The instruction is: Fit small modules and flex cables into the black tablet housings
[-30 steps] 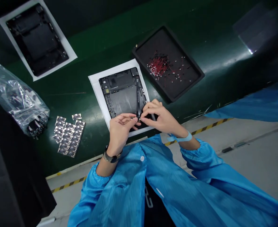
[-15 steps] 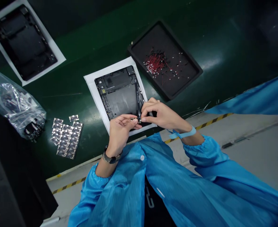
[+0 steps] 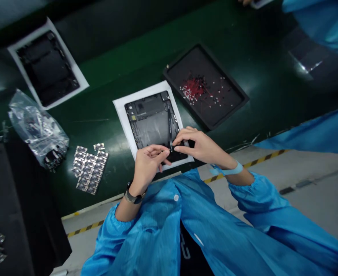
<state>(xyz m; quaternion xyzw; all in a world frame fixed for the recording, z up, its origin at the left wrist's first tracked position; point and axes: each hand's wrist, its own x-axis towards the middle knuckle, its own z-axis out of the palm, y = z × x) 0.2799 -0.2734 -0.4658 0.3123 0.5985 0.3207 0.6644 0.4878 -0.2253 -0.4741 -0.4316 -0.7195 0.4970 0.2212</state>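
Note:
An open tablet housing (image 3: pixel 153 126), dark inside, lies on a white sheet (image 3: pixel 120 111) in front of me. A black ribbon cable (image 3: pixel 170 122) runs down its right side to my fingertips. My left hand (image 3: pixel 148 163) is closed in a pinch over the housing's lower edge, on a small circuit board mostly hidden by the fingers. Close beside it, my right hand (image 3: pixel 199 145) pinches the cable's lower end with thumb and index finger. The exact contact between board and cable is too small to make out.
A black tray (image 3: pixel 229 109) holds red wires (image 3: pixel 193 90) with white connectors. To the left are small circuit boards (image 3: pixel 91 172), a clear plastic bag (image 3: pixel 39 122) of parts and a second housing (image 3: pixel 48 69). Another person's blue sleeve (image 3: pixel 324 23) shows at top right.
The view has shifted, so the bench items appear lower and further right. My left fingertips show less of the small board, and both hands stay together at the cable end. Another person's sleeve has appeared.

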